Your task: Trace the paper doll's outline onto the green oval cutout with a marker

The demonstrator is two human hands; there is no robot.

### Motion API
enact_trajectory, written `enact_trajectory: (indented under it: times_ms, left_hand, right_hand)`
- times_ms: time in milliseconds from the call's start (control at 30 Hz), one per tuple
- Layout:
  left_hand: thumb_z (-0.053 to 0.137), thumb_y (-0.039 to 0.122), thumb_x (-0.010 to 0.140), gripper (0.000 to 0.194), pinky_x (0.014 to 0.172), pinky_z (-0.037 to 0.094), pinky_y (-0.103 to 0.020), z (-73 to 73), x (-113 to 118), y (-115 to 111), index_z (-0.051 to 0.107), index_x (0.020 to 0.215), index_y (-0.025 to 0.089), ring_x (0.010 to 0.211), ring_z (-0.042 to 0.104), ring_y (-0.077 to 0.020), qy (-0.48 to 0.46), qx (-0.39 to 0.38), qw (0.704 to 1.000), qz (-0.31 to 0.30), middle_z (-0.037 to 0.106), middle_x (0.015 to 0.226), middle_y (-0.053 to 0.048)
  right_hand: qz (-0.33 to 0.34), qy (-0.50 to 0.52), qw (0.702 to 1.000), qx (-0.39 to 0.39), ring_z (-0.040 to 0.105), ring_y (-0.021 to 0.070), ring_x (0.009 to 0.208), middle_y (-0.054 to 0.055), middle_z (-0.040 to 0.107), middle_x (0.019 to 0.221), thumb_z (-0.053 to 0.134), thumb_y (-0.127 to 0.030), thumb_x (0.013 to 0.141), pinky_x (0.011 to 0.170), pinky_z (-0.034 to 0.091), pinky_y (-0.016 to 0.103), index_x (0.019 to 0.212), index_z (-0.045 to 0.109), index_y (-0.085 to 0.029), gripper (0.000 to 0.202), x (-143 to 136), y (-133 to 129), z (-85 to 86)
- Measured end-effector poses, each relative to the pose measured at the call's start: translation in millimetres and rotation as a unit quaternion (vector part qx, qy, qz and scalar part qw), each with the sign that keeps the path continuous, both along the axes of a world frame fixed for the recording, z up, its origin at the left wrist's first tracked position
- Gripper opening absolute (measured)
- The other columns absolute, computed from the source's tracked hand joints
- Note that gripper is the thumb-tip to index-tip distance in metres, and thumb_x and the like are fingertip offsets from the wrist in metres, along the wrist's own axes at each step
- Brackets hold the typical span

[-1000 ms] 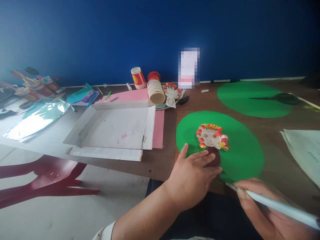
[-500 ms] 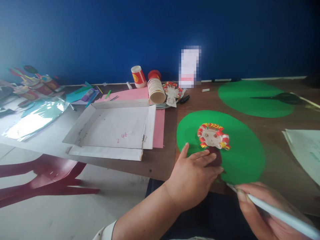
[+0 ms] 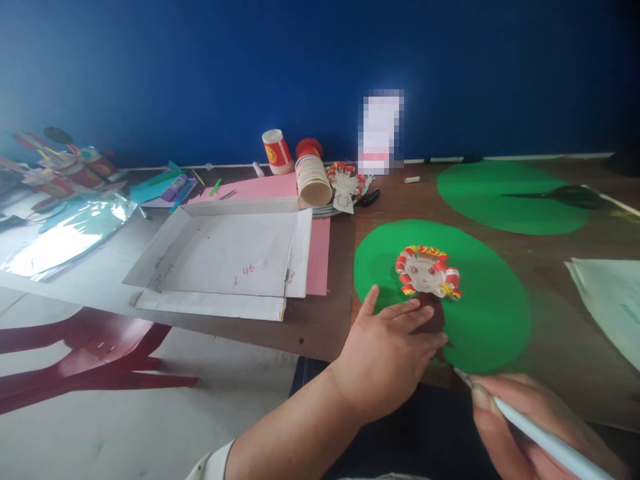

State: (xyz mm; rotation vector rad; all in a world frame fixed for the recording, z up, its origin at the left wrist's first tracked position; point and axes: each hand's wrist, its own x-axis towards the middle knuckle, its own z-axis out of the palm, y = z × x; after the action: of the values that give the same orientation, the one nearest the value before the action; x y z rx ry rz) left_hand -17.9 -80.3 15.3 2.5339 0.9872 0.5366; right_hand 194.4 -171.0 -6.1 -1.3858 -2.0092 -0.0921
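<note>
A green paper disc (image 3: pixel 490 300) lies on the brown table, with a paper face (image 3: pixel 425 275) framed by red and yellow curls on it. Below the face is a dark red paper piece (image 3: pixel 434 319), partly hidden by my left hand (image 3: pixel 387 353), which lies flat on it with fingers spread. My right hand (image 3: pixel 530 427) is closed round a white pen (image 3: pixel 545 440). The pen's tip is near the disc's lower edge, just right of my left fingertips.
White box lid (image 3: pixel 225 253) over pink paper at the left. Paper cups (image 3: pixel 277 153), a second paper face (image 3: pixel 344 187) and a black marker (image 3: pixel 370 199) stand or lie behind. Dark scissors (image 3: pixel 560 195) rest on another green disc (image 3: pixel 480 183); papers (image 3: pixel 610 300) at the right.
The pen and my right hand have shifted very slightly. My left hand keeps its place on the dark red piece.
</note>
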Motion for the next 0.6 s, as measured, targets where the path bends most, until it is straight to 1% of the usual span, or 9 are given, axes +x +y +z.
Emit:
enact_trajectory:
  times_ms: [200, 333, 467, 600]
  left_hand:
    - [0.047, 0.035, 0.116, 0.031, 0.134, 0.019, -0.063, -1.3, -0.4, -0.6, 0.075, 0.129, 0.033, 0.15, 0.053, -0.018, -0.001, 0.005, 1.0, 0.0, 0.063, 0.156, 0.003]
    - [0.048, 0.034, 0.116, 0.03, 0.134, 0.019, -0.062, -0.7, -0.3, -0.7, 0.075, 0.129, 0.032, 0.15, 0.053, -0.0188, 0.0, 0.005, 1.0, -0.002, 0.063, 0.155, 0.002]
    - [0.049, 0.034, 0.115, 0.03, 0.134, 0.019, -0.063, -1.0, -0.2, 0.2, 0.075, 0.129, 0.032, 0.15, 0.053, -0.019, -0.002, 0.004, 1.0, -0.002, 0.063, 0.155, 0.002]
    - [0.047, 0.034, 0.116, 0.031, 0.134, 0.018, -0.063, -2.6, -0.2, 0.2, 0.075, 0.13, 0.032, 0.15, 0.052, -0.0186, -0.006, 0.009, 1.0, -0.002, 0.063, 0.155, 0.002]
  right_hand:
    - [0.01, 0.01, 1.0, -0.002, 0.076, 0.0188, 0.072, 0.003, 0.077, 0.088, 0.058, -0.03, 0.102, 0.076, 0.061, 0.029, 0.108, 0.065, -0.025, 0.011, 4.1, -2.0, -3.6]
    - [-0.008, 0.013, 1.0, -0.01, 0.076, 0.0189, 0.075, 0.003, 0.077, 0.09, 0.057, -0.029, 0.103, 0.079, 0.061, 0.03, 0.11, 0.065, -0.024, 0.011, 1.7, -6.7, -3.8]
    - [-0.012, 0.015, 1.0, -0.013, 0.076, 0.0196, 0.077, 0.003, 0.077, 0.092, 0.058, -0.028, 0.103, 0.083, 0.061, 0.032, 0.111, 0.065, -0.025, 0.011, -2.0, -7.1, -2.5]
    - [-0.007, 0.016, 1.0, -0.014, 0.076, 0.0195, 0.076, 0.003, 0.077, 0.09, 0.058, -0.03, 0.103, 0.081, 0.061, 0.031, 0.111, 0.065, -0.025, 0.011, -0.2, -6.1, -2.9]
